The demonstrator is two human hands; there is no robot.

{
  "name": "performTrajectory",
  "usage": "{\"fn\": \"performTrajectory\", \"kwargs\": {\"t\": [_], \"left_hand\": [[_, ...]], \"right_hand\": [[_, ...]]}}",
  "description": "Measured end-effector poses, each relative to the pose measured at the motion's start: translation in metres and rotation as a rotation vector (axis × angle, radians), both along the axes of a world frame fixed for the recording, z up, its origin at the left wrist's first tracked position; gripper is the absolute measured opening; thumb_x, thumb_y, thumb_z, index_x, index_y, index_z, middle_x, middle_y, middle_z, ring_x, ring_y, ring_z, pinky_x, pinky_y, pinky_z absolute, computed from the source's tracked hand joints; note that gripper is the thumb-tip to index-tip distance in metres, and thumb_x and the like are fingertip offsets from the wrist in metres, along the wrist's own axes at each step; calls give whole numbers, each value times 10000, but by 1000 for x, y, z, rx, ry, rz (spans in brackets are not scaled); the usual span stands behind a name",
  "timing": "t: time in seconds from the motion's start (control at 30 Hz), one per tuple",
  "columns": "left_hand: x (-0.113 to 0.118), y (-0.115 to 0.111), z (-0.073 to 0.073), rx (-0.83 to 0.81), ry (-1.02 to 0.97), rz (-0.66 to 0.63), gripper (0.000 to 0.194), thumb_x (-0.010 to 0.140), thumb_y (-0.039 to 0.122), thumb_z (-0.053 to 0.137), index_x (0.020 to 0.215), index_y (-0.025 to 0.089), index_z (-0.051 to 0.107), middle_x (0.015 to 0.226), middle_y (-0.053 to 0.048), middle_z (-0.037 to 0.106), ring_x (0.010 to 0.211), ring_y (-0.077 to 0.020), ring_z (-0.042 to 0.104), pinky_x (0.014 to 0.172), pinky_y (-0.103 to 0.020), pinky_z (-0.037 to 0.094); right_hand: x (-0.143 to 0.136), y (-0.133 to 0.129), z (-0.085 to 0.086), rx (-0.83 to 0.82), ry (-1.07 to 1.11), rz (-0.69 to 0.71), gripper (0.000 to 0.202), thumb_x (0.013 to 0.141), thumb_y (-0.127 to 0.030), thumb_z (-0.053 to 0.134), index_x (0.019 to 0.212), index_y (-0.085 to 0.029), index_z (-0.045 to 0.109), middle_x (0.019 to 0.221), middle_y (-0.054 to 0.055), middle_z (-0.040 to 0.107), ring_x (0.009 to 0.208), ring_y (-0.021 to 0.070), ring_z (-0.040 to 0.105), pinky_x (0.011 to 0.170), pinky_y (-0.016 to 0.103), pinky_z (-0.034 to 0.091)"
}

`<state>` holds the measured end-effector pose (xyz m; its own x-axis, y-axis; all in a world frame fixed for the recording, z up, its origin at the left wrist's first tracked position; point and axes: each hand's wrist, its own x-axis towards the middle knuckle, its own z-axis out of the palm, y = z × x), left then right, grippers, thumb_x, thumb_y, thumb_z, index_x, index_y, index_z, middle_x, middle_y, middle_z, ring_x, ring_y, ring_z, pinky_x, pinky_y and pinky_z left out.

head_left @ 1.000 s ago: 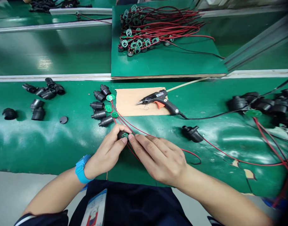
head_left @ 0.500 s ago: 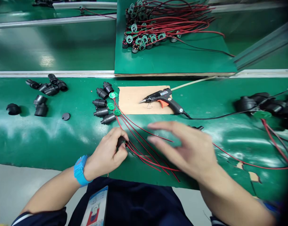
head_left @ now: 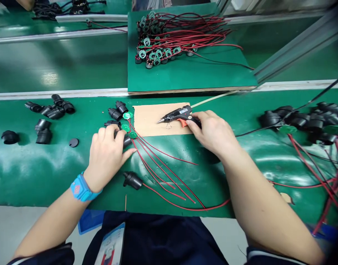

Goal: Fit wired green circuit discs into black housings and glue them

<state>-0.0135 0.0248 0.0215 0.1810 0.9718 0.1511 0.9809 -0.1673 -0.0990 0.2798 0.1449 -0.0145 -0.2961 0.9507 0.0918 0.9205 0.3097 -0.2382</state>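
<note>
My right hand [head_left: 213,131] is closed round the handle of a black glue gun [head_left: 176,113] with an orange trigger, which lies on a tan cardboard piece [head_left: 146,127], nozzle to the left. At the row of black sockets [head_left: 115,114], my left hand [head_left: 109,151] has its fingers over one black socket [head_left: 126,141]. Green round boards [head_left: 133,135] with red wires [head_left: 160,162] lie beside that row. Nearer my body, a black socket with a red wire [head_left: 133,180] rests by itself on the green table.
Black fittings [head_left: 43,132] and a small black disc [head_left: 74,142] lie at the left. More black sockets [head_left: 298,119] with wires are at the right. A raised green board [head_left: 185,79] holds many wired parts behind. A person's arm [head_left: 26,3] shows at the top left.
My left hand has let go of the wired black socket and moved up to the row. The right hand has moved up and taken hold of the glue gun's handle. The view has shifted slightly.
</note>
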Motion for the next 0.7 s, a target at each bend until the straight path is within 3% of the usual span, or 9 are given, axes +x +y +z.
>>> {"fn": "performTrajectory", "kwargs": {"t": [0.13, 0.23, 0.33, 0.43, 0.53, 0.7], "left_hand": [[-7, 8, -11, 39, -25, -24, 294, 911, 413, 672, 1067, 163, 670, 1177, -165, 638, 1001, -372, 585, 740, -461, 481], [-6, 3, -16, 106, -186, -70, 302, 950, 411, 612, 1092, 144, 612, 1109, -159, 676, 1026, -354, 614, 790, -459, 497], [-3, 0, -16, 132, -403, -92, 316, 1003, 351, 500, 1214, 118, 528, 1071, -144, 677, 954, -277, 664, 790, -395, 531], [0, -2, -13, 116, -573, -45, 431, 980, 346, 559, 1343, 138, 455, 963, -59, 671, 797, -192, 680, 697, -299, 542], [4, -5, -11, 142, -667, -24, 532, 883, 384, 737, 1322, 187, 509, 856, 12, 667, 758, -155, 691, 701, -246, 551], [11, -8, -8, 213, -728, -21, 292, 840, 300, 787, 1092, 217, 666, 913, 10, 734, 805, -139, 716, 770, -230, 564]], "right_hand": [[3, 1, -2, -29, 146, 11, 359, 973, -392, 471, 1182, -129, 599, 1105, 201, 667, 1018, 347, 643, 858, 481, 523], [0, -9, 7, -69, 328, 48, 335, 1006, -420, 430, 1240, -191, 501, 1090, 147, 683, 881, 275, 668, 741, 415, 532], [-8, -24, 20, -17, 457, 112, 331, 1025, -441, 406, 1257, -211, 460, 1037, 110, 679, 819, 231, 653, 714, 391, 526], [-18, -38, 30, 91, 465, 174, 374, 988, -507, 497, 1207, -205, 505, 963, 94, 659, 797, 234, 631, 709, 407, 527], [-26, -48, 34, 216, 421, 186, 452, 890, -568, 654, 1136, -205, 546, 911, 89, 630, 779, 242, 620, 675, 396, 524], [-34, -56, 34, 399, 329, 197, 370, 880, -524, 687, 1043, -220, 553, 808, 57, 586, 716, 231, 576, 620, 369, 488]]}}
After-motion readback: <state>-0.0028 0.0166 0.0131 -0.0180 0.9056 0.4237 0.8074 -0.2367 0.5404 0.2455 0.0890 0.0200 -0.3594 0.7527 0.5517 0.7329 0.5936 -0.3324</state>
